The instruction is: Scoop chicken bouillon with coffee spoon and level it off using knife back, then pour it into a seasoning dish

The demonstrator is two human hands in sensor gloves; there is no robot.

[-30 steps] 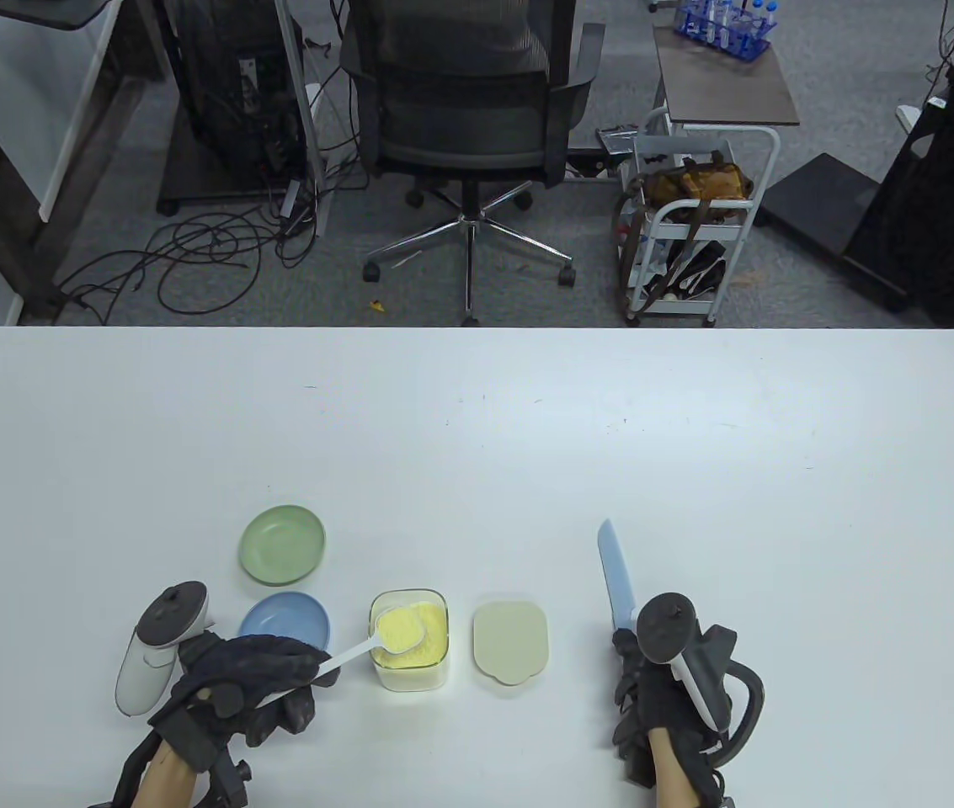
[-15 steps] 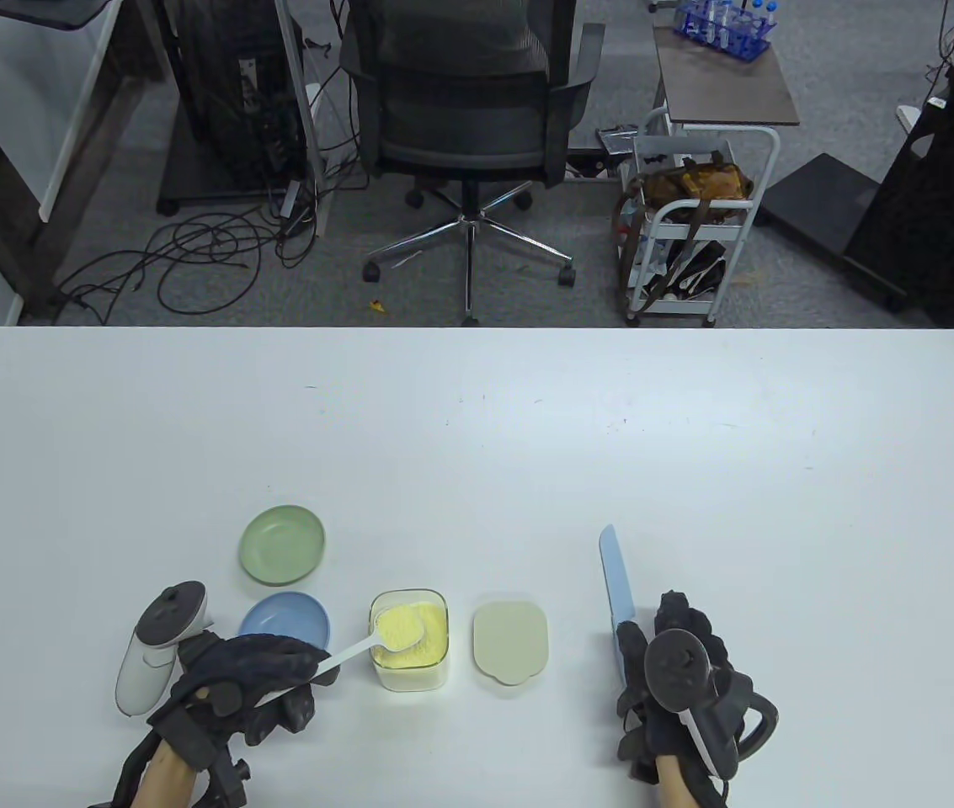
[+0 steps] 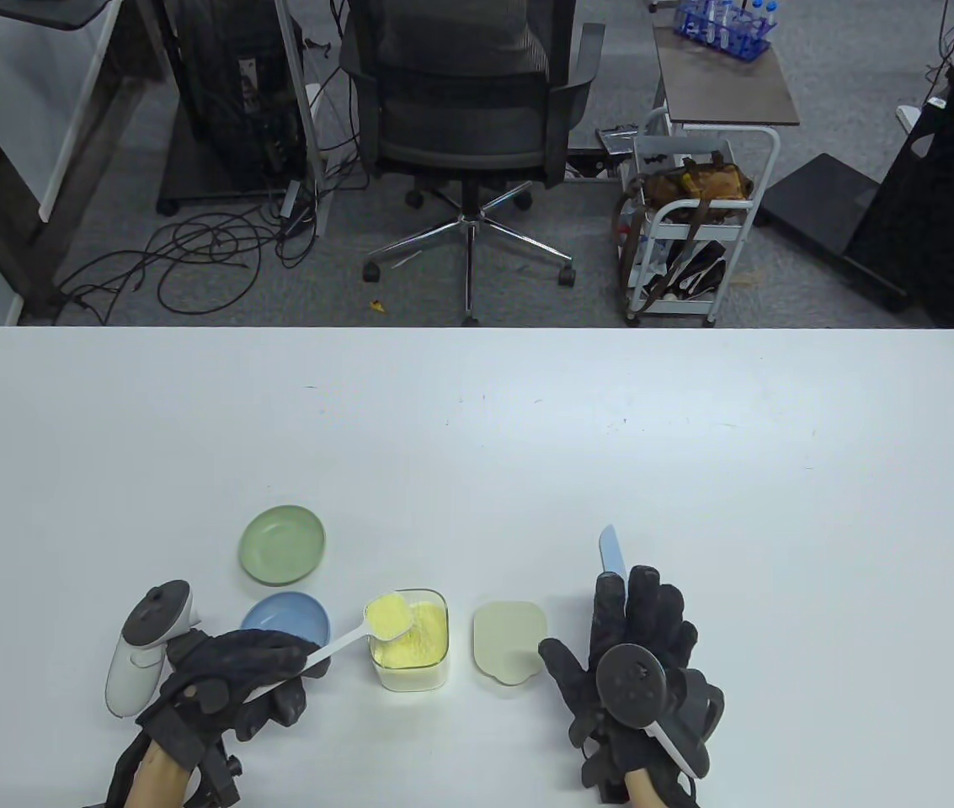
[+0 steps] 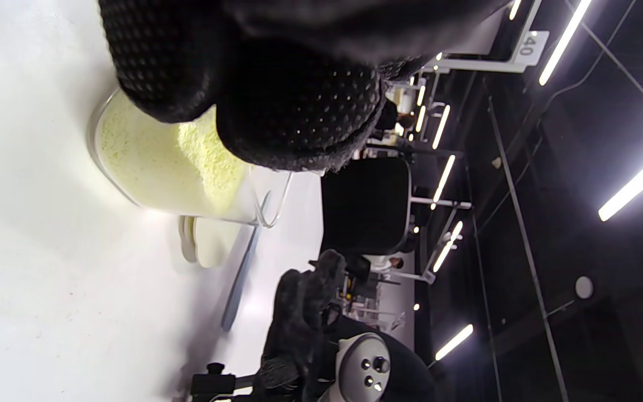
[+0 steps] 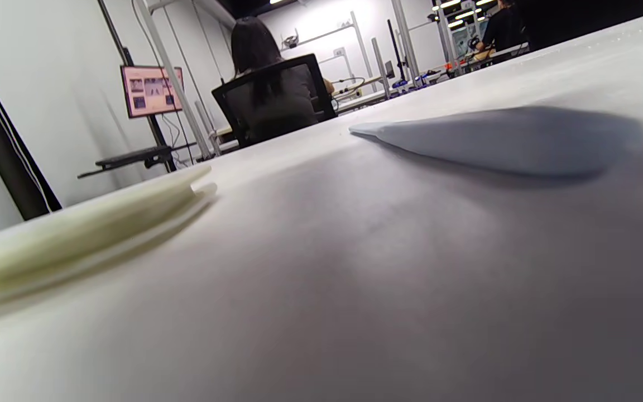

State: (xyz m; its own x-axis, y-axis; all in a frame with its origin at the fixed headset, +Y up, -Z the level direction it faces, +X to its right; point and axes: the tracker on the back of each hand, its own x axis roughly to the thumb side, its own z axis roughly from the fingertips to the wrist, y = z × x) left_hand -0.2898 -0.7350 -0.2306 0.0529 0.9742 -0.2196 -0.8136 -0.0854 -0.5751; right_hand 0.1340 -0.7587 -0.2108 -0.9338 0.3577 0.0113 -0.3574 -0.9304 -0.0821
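Note:
My left hand (image 3: 274, 673) pinches the handle of a white coffee spoon (image 3: 350, 641). Its bowl (image 3: 390, 616) is heaped with yellow bouillon and hangs over the left rim of the clear bouillon container (image 3: 422, 652). The blue seasoning dish (image 3: 279, 614) lies just left of the container, with a green dish (image 3: 283, 544) behind it. The light blue knife (image 3: 611, 551) lies flat on the table. My right hand (image 3: 624, 619) rests palm down over its handle, fingers straight and spread, thumb toward the lid. The right wrist view shows the blade (image 5: 494, 139) lying flat.
The container's cream lid (image 3: 510, 641) lies on the white table (image 3: 477, 438) between the container and my right hand. An office chair (image 3: 464, 101) and a cart (image 3: 695, 219) stand beyond the table's far edge.
My right hand has turned palm down, moved left and forward, and spread flat over the knife's handle. My left hand has raised the heaped spoon a little toward the container's left rim.

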